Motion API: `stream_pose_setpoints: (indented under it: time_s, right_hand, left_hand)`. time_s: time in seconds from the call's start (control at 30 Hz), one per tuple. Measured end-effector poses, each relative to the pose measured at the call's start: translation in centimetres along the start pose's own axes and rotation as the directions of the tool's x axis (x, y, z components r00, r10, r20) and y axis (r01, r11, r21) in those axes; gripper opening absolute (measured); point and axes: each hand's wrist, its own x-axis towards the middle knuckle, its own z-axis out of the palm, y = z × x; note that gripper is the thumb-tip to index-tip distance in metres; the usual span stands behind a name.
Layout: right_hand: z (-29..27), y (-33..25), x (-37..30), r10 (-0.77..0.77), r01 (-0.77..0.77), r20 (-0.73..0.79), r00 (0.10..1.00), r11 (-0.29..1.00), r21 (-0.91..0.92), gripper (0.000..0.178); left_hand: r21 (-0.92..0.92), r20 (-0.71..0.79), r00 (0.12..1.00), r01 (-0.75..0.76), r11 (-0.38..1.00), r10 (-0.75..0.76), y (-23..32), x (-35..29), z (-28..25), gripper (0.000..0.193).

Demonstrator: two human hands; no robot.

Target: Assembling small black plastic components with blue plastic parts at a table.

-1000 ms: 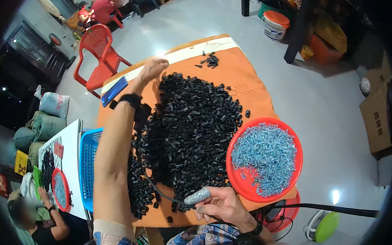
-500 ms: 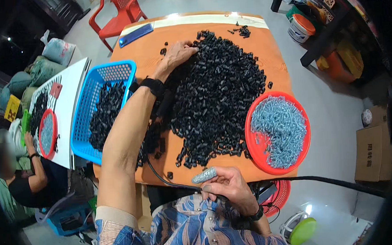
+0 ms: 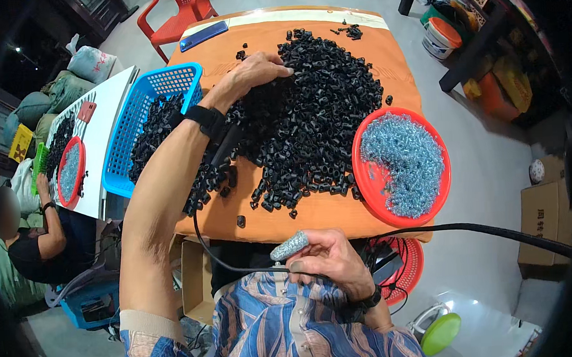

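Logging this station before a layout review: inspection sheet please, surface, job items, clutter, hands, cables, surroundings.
Surface: orange-covered table, pale strip along far edge.
Job items: pile of black parts mid-table; blue basket at left with more; red tray at right holding silvery pieces.
Clutter: blue flat object at far left; small black bits near far edge.
Hands: left hand at the pile's left side, grip unclear; right hand before the near edge, silvery wrap on one finger, grip unclear.
Cables: thin black cable by right hand; thicker one running right.
Surroundings: red chair beyond table; co-worker at left; cardboard box at right.
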Motion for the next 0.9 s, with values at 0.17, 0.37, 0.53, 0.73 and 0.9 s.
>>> stream_pose_setpoints:
  time_s: [0.17, 0.37, 0.53, 0.73, 0.9]
  right_hand:
    - [0.0, 0.6, -0.4, 0.005, -0.005, 0.07, 0.998, 1.0, -0.001, 0.024]
    - [0.2, 1.5, -0.4, 0.027, -0.027, 0.112, 0.993, 1.0, -0.004, 0.025]
    - [-0.1, 1.8, 0.2, 0.075, -0.066, 0.179, 0.981, 0.996, -0.054, 0.024]
    - [-0.5, 1.2, 1.7, 0.122, -0.116, 0.195, 0.973, 0.992, -0.045, 0.024]
    - [-1.0, 1.1, 2.2, 0.149, -0.156, 0.184, 0.972, 0.988, 0.021, 0.023]
  left_hand:
    - [0.12, -0.079, 0.982, -0.162, 0.979, 0.172, 1.2, -3.2, 1.2, 0.036]
    - [0.202, -0.232, 0.889, -0.352, 0.914, 0.394, 2.1, -8.2, 4.6, 0.034]
    - [0.142, -0.324, 0.873, -0.337, 0.931, 0.365, 2.8, -11.4, 4.5, 0.036]
    - [0.181, -0.588, 0.787, -0.095, 0.979, 0.185, -4.3, -6.3, 1.9, 0.042]
    - [0.15, -0.59, 0.806, 0.059, 0.987, 0.042, -7.6, -4.1, 2.0, 0.053]
